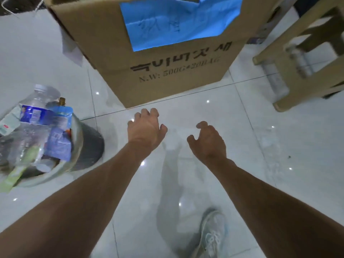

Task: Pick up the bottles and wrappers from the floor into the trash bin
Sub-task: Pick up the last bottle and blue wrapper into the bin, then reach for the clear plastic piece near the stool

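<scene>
A dark trash bin (89, 146) with a clear liner stands at the left, heaped with rubbish. On top lies a clear plastic bottle (35, 107) with a blue label and white cap, beside a blue pouch wrapper (59, 138) and a green wrapper (16, 174). My left hand (146, 127) hovers over the white floor tiles to the right of the bin, fingers spread, holding nothing. My right hand (208, 140) is level with it, fingers curled apart, also holding nothing. Another clear bottle (275, 79) lies on the floor under the stool at the right.
A large cardboard box (167, 77) with a blue sheet (178, 21) on its side stands straight ahead. A beige plastic stool (312, 58) is at the right. My white shoe (212, 237) is on the tiles below. A white paper scrap (72, 53) leans left of the box.
</scene>
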Motion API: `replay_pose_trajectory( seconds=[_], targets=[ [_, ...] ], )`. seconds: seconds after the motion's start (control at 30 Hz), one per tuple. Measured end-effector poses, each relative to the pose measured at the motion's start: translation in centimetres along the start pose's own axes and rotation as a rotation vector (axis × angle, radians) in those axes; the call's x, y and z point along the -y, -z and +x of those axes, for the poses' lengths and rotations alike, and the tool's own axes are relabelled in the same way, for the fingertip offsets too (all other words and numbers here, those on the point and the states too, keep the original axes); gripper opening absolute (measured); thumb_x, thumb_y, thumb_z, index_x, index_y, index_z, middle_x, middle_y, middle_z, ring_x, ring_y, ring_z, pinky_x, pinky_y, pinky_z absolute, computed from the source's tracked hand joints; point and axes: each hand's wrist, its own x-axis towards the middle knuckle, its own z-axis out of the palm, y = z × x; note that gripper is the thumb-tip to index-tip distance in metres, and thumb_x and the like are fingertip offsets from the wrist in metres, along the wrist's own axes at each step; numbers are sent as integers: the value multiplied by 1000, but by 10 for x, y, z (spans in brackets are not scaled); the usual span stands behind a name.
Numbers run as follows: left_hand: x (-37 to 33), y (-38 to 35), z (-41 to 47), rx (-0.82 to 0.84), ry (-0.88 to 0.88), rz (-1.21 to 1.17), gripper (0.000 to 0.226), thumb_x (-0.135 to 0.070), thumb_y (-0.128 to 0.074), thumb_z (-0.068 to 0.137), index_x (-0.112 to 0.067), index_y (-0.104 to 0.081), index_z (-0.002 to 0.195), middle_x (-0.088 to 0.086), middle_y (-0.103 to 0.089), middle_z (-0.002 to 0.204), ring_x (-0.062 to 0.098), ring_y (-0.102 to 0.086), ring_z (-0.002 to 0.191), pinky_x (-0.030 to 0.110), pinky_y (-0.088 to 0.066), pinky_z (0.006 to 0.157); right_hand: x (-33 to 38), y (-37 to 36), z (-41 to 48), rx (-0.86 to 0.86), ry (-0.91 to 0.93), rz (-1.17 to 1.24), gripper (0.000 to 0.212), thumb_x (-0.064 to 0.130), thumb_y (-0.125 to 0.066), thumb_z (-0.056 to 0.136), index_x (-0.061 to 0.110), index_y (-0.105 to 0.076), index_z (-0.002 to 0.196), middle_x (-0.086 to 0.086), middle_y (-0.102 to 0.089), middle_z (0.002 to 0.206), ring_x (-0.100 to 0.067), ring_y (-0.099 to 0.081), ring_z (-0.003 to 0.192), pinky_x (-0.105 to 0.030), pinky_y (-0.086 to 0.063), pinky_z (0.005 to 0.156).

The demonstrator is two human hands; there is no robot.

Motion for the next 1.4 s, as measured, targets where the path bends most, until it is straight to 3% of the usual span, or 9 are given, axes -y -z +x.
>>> replay_pose_trajectory(
  seconds=[0.37, 0.53, 0.8, 0.9, 1.0, 1.07, 1.17, 1.27, 1.4],
  targets=[
    [-161, -124, 15, 169, -104, -21, 39, -40, -50, 89, -21, -49, 122, 7, -49, 115, 26, -49, 109, 39, -43, 83, -227, 43, 44, -35, -351, -28, 41, 31, -49, 89, 15, -46, 126, -7, -55, 118, -27, -58, 104, -36, -45, 82],
    [-204, -178, 26, 185, -167, 7, 39, -41, -48, 89, -24, -47, 124, 2, -48, 114, 22, -49, 109, 35, -40, 81, -292, 34, 79, -54, -400, -20, 40, 32, -49, 88, 17, -46, 125, -6, -55, 117, -28, -58, 103, -34, -42, 78],
    [-231, -255, 53, 181, -164, 15, 44, -45, -50, 88, -25, -45, 127, 2, -48, 120, 22, -48, 111, 37, -40, 86, -372, -9, 124, 10, -429, -136, 41, 26, -53, 87, 18, -48, 127, -9, -48, 124, -30, -52, 110, -38, -44, 86],
    [-233, -283, 58, 175, -159, -10, 47, -45, -51, 87, -24, -46, 128, 3, -48, 122, 23, -48, 112, 38, -40, 88, -399, -31, 129, 28, -444, -236, 55, 25, -56, 87, 24, -36, 138, -12, -33, 141, -32, -39, 126, -42, -39, 96],
    [-235, -306, 53, 180, -153, -4, 48, -45, -51, 87, -24, -44, 129, 4, -48, 123, 23, -47, 114, 41, -39, 93, -419, -46, 134, 134, -546, -365, 77, 27, -55, 89, 31, -8, 150, -22, -14, 153, -39, -24, 138, -47, -36, 104],
    [-239, -319, 47, 201, -111, -53, 46, -44, -51, 86, -25, -45, 128, 3, -48, 122, 23, -46, 116, 43, -36, 99, -428, -57, 135, 223, -605, -369, 81, 27, -55, 91, 32, -1, 151, -24, -23, 149, -39, -34, 133, -47, -37, 104],
    [-238, -330, 36, 231, -84, -104, 45, -43, -51, 86, -26, -44, 128, 2, -47, 123, 22, -45, 117, 44, -33, 103, -432, -74, 124, 228, -574, -304, 65, 12, -54, 88, 23, -22, 143, -16, -47, 124, -34, -54, 113, -44, -46, 94],
    [-229, -329, 27, 220, -111, -85, 46, -42, -53, 86, -25, -46, 128, 3, -49, 122, 23, -47, 116, 43, -35, 101, -423, -82, 110, 169, -487, -266, 48, 2, -47, 88, 10, -33, 134, -17, -52, 119, -34, -58, 106, -42, -51, 88],
    [-216, -306, 27, 229, -87, -93, 44, -40, -53, 87, -25, -46, 128, 3, -48, 123, 23, -46, 117, 42, -34, 102, -393, -72, 110, 92, -437, -248, 51, -5, -46, 84, 7, -33, 131, -12, -59, 113, -32, -61, 100, -39, -53, 81]
  ],
)
